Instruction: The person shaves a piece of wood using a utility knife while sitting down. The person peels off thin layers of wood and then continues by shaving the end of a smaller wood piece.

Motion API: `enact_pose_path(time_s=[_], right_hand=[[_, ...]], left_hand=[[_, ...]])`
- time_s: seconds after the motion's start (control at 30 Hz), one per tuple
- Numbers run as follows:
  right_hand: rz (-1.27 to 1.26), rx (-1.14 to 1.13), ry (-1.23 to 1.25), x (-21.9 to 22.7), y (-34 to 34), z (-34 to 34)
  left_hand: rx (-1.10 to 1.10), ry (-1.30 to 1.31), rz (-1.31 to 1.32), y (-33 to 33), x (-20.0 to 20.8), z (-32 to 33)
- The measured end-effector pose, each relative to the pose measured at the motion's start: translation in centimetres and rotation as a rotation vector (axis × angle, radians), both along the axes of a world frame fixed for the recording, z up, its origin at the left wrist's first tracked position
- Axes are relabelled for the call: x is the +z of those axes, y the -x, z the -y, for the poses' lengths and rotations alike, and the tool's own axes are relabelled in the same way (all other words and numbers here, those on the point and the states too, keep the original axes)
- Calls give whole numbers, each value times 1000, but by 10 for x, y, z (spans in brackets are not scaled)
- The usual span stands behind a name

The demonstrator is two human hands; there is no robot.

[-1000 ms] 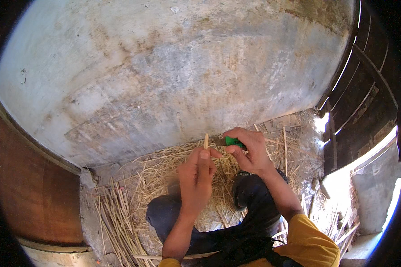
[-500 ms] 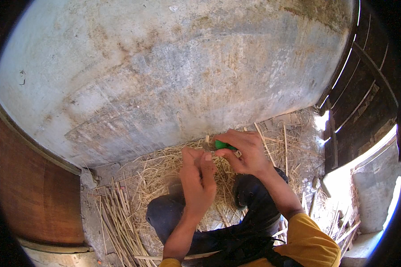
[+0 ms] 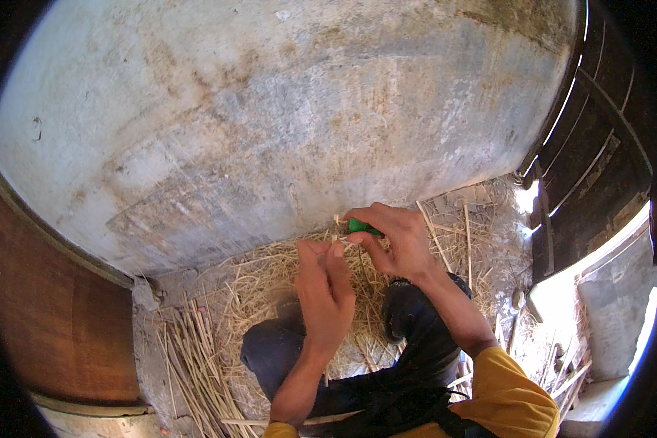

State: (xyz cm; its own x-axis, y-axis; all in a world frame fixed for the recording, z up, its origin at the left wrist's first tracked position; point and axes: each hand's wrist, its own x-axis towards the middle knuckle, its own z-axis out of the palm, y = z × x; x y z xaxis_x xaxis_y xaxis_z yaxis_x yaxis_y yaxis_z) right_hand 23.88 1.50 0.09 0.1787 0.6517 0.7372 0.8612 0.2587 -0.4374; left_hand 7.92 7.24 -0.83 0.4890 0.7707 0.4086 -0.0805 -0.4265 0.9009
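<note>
My right hand (image 3: 398,237) is closed around a short green cylindrical piece (image 3: 363,227). It looks like a tool handle, but my fingers hide the rest. Thumb and forefinger of my left hand (image 3: 325,292) are pinched together on a thin pale strip (image 3: 348,241) that runs across to my right thumb. Just left of the green piece a small pale curl (image 3: 336,219) sticks up. Both hands are held close together above the straw-like shavings (image 3: 270,274).
A stained plaster wall (image 3: 306,131) rises in front of me. Long thin sticks (image 3: 197,350) lie in a bundle on the floor at left, beside a brown wooden panel (image 3: 58,314). My bent knees (image 3: 270,354) are under my hands. Dark boards (image 3: 598,146) stand at right.
My right hand has moved slightly up and left with the green piece. More of the green piece and the pale strip shows between my hands. My left hand has barely moved.
</note>
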Motion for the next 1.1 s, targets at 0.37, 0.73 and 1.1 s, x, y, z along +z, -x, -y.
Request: enact_pose_path(time_s=[0.37, 0.73, 1.1], right_hand=[[-335, 4, -49, 10, -27, 9], [-75, 130, 21, 9, 0, 12], [-31, 107, -11, 7, 0, 5]], left_hand=[[-165, 336, 124, 8, 21, 6], [-160, 218, 93, 10, 15, 4], [-9, -96, -54, 8, 9, 0]])
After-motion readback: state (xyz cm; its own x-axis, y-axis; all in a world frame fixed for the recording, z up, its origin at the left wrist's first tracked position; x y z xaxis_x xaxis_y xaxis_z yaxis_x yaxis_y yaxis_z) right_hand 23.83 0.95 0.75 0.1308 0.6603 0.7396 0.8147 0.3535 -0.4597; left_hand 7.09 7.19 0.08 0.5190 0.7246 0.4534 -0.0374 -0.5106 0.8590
